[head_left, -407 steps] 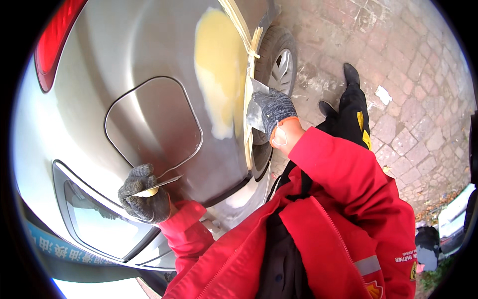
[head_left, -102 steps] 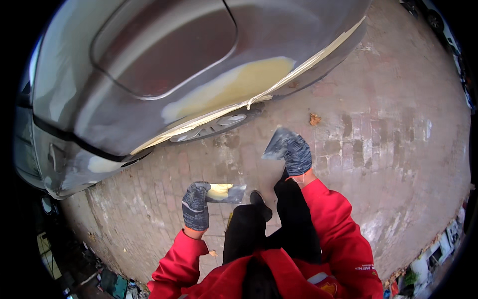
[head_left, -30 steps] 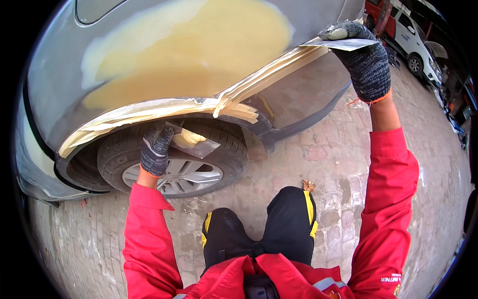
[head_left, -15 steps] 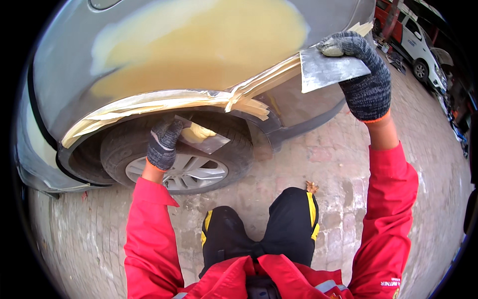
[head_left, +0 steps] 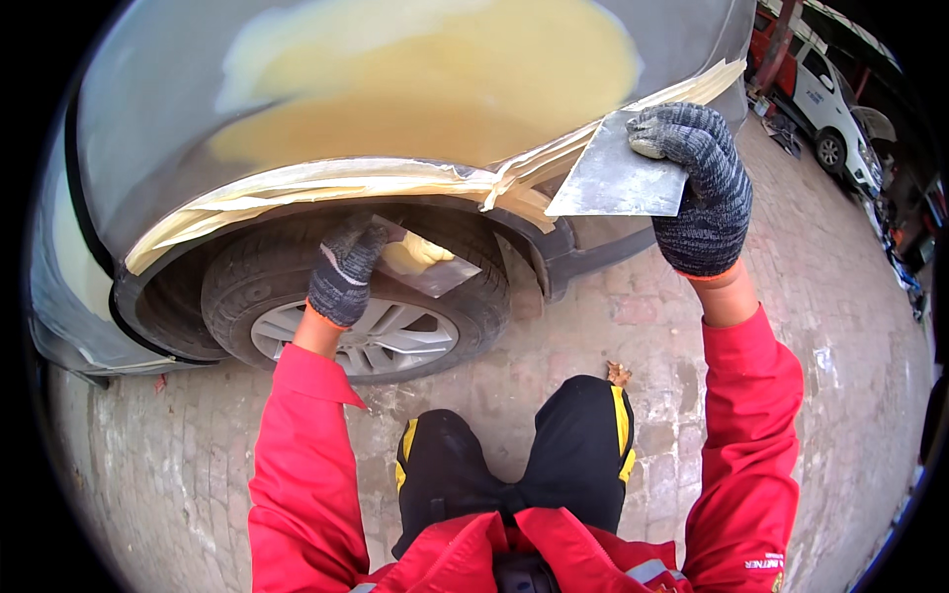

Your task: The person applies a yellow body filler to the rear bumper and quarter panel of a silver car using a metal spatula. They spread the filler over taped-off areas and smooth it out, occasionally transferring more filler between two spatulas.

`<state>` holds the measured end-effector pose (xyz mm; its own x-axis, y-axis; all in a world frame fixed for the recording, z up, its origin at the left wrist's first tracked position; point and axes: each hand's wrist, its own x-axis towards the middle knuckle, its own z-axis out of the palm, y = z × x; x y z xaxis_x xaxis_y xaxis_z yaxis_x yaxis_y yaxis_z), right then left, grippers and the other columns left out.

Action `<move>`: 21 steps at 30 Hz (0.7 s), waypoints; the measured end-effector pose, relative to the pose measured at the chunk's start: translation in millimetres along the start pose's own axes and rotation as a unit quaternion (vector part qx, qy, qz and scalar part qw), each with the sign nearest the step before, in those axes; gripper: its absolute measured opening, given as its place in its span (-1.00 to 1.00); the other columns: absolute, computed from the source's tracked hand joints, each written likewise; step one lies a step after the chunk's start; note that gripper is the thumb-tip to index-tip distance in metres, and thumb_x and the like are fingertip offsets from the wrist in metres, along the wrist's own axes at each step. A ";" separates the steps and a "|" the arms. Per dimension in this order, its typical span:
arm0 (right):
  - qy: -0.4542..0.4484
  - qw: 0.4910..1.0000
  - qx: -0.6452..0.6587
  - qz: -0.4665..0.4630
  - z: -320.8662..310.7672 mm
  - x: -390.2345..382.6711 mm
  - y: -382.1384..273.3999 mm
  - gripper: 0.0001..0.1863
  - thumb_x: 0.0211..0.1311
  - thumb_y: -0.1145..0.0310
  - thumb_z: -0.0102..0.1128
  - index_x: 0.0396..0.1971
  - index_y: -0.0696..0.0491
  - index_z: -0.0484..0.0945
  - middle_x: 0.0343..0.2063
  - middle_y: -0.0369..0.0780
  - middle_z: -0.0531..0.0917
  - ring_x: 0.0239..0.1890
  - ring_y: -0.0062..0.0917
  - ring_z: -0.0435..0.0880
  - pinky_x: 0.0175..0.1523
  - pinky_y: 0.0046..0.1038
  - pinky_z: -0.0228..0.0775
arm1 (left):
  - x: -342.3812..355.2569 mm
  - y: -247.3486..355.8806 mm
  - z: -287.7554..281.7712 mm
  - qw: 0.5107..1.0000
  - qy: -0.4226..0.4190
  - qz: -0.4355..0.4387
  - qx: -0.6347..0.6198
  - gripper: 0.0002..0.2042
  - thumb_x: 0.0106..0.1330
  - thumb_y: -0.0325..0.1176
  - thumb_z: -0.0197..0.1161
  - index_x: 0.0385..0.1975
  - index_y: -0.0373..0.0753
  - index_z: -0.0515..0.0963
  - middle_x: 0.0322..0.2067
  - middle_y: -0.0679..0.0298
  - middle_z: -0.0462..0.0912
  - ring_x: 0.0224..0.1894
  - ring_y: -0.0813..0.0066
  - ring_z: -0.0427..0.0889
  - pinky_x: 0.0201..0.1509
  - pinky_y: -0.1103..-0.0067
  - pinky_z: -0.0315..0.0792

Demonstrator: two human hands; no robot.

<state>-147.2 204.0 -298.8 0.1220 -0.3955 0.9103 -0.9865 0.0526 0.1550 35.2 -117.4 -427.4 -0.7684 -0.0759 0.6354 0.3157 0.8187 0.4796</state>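
My gloved right hand (head_left: 700,188) grips a flat metal spreader (head_left: 603,178), its face over the masking tape (head_left: 316,181) that runs along the wheel arch. Above the tape, a large yellow filler patch (head_left: 415,79) with pale edges covers part of the car's grey body panel (head_left: 153,109). Lower and to the left, my gloved left hand (head_left: 344,272) is closed on a metal plate (head_left: 435,277) carrying a lump of yellow putty (head_left: 420,249), in front of the tyre (head_left: 242,301).
The alloy wheel (head_left: 395,341) is behind my left forearm. A brick pavement (head_left: 692,415) with a dry leaf (head_left: 619,374) lies around my knees. At the upper right stand a white and red vehicle (head_left: 825,109), a post (head_left: 776,44) and assorted items.
Over the last second my right hand has moved down and slightly left along the tape with the spreader. My left hand with the plate has shifted slightly right and up.
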 end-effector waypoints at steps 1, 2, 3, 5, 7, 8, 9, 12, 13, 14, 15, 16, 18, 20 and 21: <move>0.003 1.000 -0.006 0.001 1.0 -2.5 -0.5 -0.66 -0.16 0.69 0.30 -0.30 0.07 0.61 -0.27 -0.18 0.66 -0.14 -0.26 0.62 0.02 -0.35 0.44 | 0.8 -0.2 5.3 1.000 -0.005 -0.007 -0.014 -0.78 0.31 -0.55 0.02 -0.15 -0.25 0.60 -0.19 0.04 0.63 -0.18 0.06 0.60 -0.03 0.32 0.48; 0.005 1.000 -0.013 0.002 2.2 -5.0 -0.5 -0.66 -0.16 0.69 0.30 -0.30 0.07 0.61 -0.27 -0.18 0.66 -0.14 -0.26 0.62 0.02 -0.35 0.44 | 1.9 2.7 12.2 0.999 0.010 -0.014 -0.029 -0.79 0.34 -0.49 0.00 -0.19 -0.28 0.61 -0.23 0.05 0.64 -0.19 0.11 0.60 -0.04 0.37 0.47; 0.024 1.000 0.003 0.017 5.4 -4.8 -1.2 -0.66 -0.17 0.68 0.32 -0.30 0.08 0.60 -0.27 -0.18 0.66 -0.14 -0.26 0.62 0.02 -0.35 0.44 | 5.9 15.0 3.3 0.999 0.018 -0.021 -0.026 -0.77 0.38 -0.43 -0.02 -0.23 -0.30 0.62 -0.28 0.07 0.64 -0.21 0.16 0.61 -0.06 0.41 0.45; 0.041 0.999 0.010 0.019 7.9 2.4 -6.3 -0.66 -0.18 0.68 0.32 -0.30 0.08 0.60 -0.26 -0.18 0.66 -0.14 -0.25 0.62 0.02 -0.35 0.45 | 11.5 24.1 -14.6 1.000 0.021 -0.007 -0.002 -0.74 0.40 -0.38 -0.03 -0.26 -0.32 0.63 -0.31 0.08 0.65 -0.23 0.21 0.61 -0.07 0.44 0.44; 0.024 1.000 0.011 0.017 10.7 3.4 -14.2 -0.65 -0.19 0.68 0.32 -0.30 0.07 0.60 -0.26 -0.18 0.66 -0.14 -0.25 0.62 0.02 -0.34 0.44 | 6.5 16.3 -6.3 0.999 0.029 0.000 -0.014 -0.73 0.42 -0.35 -0.04 -0.28 -0.33 0.63 -0.33 0.09 0.65 -0.24 0.23 0.61 -0.07 0.45 0.44; 0.009 1.000 0.004 0.009 11.8 3.7 -18.1 -0.65 -0.19 0.68 0.32 -0.30 0.07 0.60 -0.26 -0.18 0.66 -0.14 -0.25 0.61 0.03 -0.34 0.44 | 4.7 13.1 -3.4 0.999 0.030 0.002 -0.020 -0.72 0.42 -0.35 -0.05 -0.28 -0.33 0.63 -0.33 0.09 0.65 -0.24 0.23 0.61 -0.07 0.45 0.44; -0.005 1.000 -0.003 0.002 11.4 4.4 -21.2 -0.65 -0.19 0.68 0.32 -0.30 0.06 0.60 -0.27 -0.18 0.66 -0.14 -0.24 0.61 0.03 -0.33 0.44 | 6.2 14.7 -1.3 0.997 0.019 -0.041 -0.069 -0.73 0.42 -0.36 -0.04 -0.27 -0.33 0.62 -0.32 0.08 0.65 -0.24 0.22 0.61 -0.06 0.45 0.44; -0.013 1.000 -0.021 -0.001 12.9 2.2 -22.1 -0.64 -0.19 0.66 0.32 -0.29 0.05 0.60 -0.26 -0.18 0.66 -0.12 -0.24 0.60 0.05 -0.31 0.43 | 9.4 23.2 0.0 0.985 0.011 -0.103 -0.138 -0.74 0.41 -0.37 -0.02 -0.28 -0.34 0.62 -0.32 0.07 0.64 -0.23 0.20 0.61 -0.06 0.45 0.43; -0.010 1.000 -0.022 -0.002 12.6 3.0 -22.2 -0.65 -0.19 0.66 0.31 -0.29 0.05 0.60 -0.25 -0.18 0.66 -0.12 -0.24 0.60 0.04 -0.31 0.43 | 8.1 14.1 -0.2 0.989 0.004 -0.095 -0.114 -0.79 0.38 -0.43 0.01 -0.22 -0.33 0.60 -0.26 0.01 0.63 -0.21 0.11 0.61 -0.04 0.41 0.46; -0.007 1.000 -0.024 -0.002 13.2 3.9 -23.1 -0.65 -0.19 0.66 0.31 -0.29 0.05 0.60 -0.25 -0.19 0.66 -0.12 -0.24 0.60 0.04 -0.31 0.43 | 6.4 3.3 2.5 0.995 0.018 -0.059 -0.079 -0.78 0.39 -0.40 0.00 -0.24 -0.32 0.61 -0.30 0.06 0.63 -0.24 0.19 0.60 -0.06 0.44 0.45; -0.003 1.000 -0.007 0.005 16.9 3.7 -26.2 -0.65 -0.20 0.66 0.32 -0.30 0.05 0.60 -0.24 -0.18 0.66 -0.11 -0.22 0.60 0.04 -0.31 0.43 | 4.2 -4.9 4.8 0.998 0.030 -0.024 -0.042 -0.76 0.39 -0.37 0.00 -0.27 -0.31 0.62 -0.34 0.10 0.64 -0.27 0.27 0.59 -0.08 0.47 0.44; -0.018 1.000 -0.009 0.000 18.4 4.7 -32.2 -0.67 -0.18 0.66 0.32 -0.31 0.07 0.59 -0.25 -0.17 0.66 -0.12 -0.23 0.60 0.04 -0.31 0.43 | 1.8 -11.7 5.4 0.999 0.043 0.012 -0.006 -0.74 0.40 -0.34 -0.01 -0.29 -0.30 0.63 -0.38 0.15 0.64 -0.30 0.35 0.58 -0.10 0.50 0.43; -0.049 0.999 -0.013 -0.010 20.5 9.5 -47.7 -0.71 -0.13 0.67 0.32 -0.32 0.11 0.58 -0.26 -0.16 0.66 -0.12 -0.26 0.62 0.04 -0.30 0.44 | -0.6 -18.9 6.1 0.999 0.043 0.013 0.000 -0.76 0.40 -0.34 0.01 -0.29 -0.31 0.62 -0.38 0.15 0.64 -0.29 0.35 0.59 -0.09 0.51 0.44; -0.037 0.999 0.005 0.000 25.3 7.5 -50.9 -0.70 -0.15 0.68 0.31 -0.32 0.11 0.58 -0.25 -0.15 0.66 -0.14 -0.24 0.62 0.03 -0.30 0.45 | -1.2 -18.3 5.2 0.999 0.038 -0.004 -0.034 -0.76 0.40 -0.34 0.02 -0.28 -0.32 0.62 -0.36 0.13 0.65 -0.27 0.34 0.60 -0.08 0.50 0.44; -0.032 0.999 0.020 0.006 25.2 7.8 -52.1 -0.68 -0.18 0.68 0.30 -0.32 0.10 0.59 -0.25 -0.15 0.66 -0.15 -0.22 0.61 0.01 -0.30 0.45 | 1.1 -12.3 6.2 0.997 0.040 -0.016 -0.069 -0.75 0.41 -0.33 0.02 -0.28 -0.33 0.62 -0.34 0.12 0.65 -0.26 0.32 0.61 -0.07 0.50 0.44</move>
<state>-97.6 175.1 -309.4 0.1037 -0.4524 0.8858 -0.9917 0.0213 0.1270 27.0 -124.0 -436.4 -0.7349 -0.1501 0.6614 0.3690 0.7297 0.5756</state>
